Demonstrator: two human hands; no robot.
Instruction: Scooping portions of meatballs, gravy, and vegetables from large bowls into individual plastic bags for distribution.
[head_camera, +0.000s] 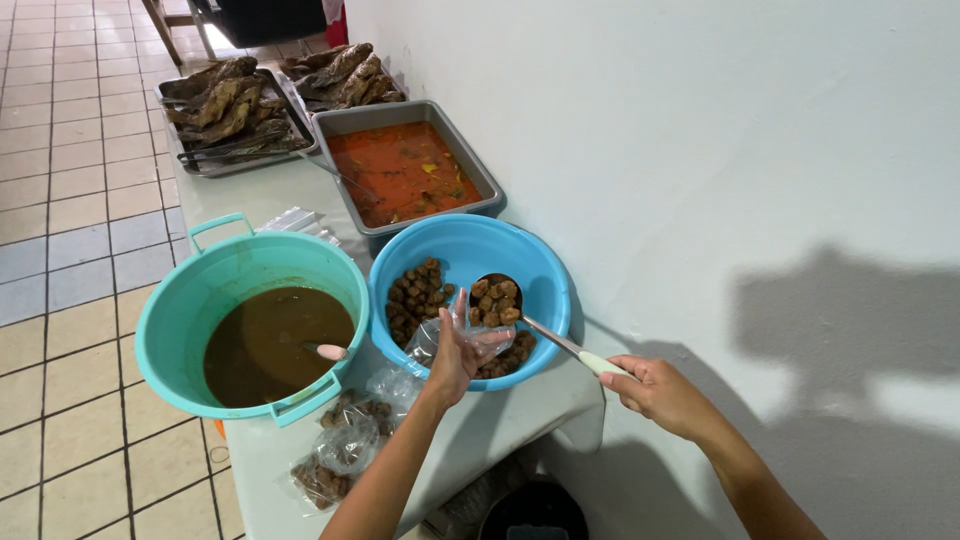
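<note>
My right hand (655, 392) grips the pale handle of a metal ladle (495, 296) whose scoop, full of small brown fried balls, hovers over a blue bowl (530, 255) holding more of them. My left hand (455, 352) holds a clear plastic bag (440, 338) open at the bowl's near rim, just below the scoop.
A teal tub (190, 300) of brown sauce with a spoon handle stands left of the bowl. Filled plastic bags (345, 445) lie at the table's near edge. Farther back sit a metal pan of red stew (400, 170) and trays of fried fish (225, 110). White wall to the right, tiled floor left.
</note>
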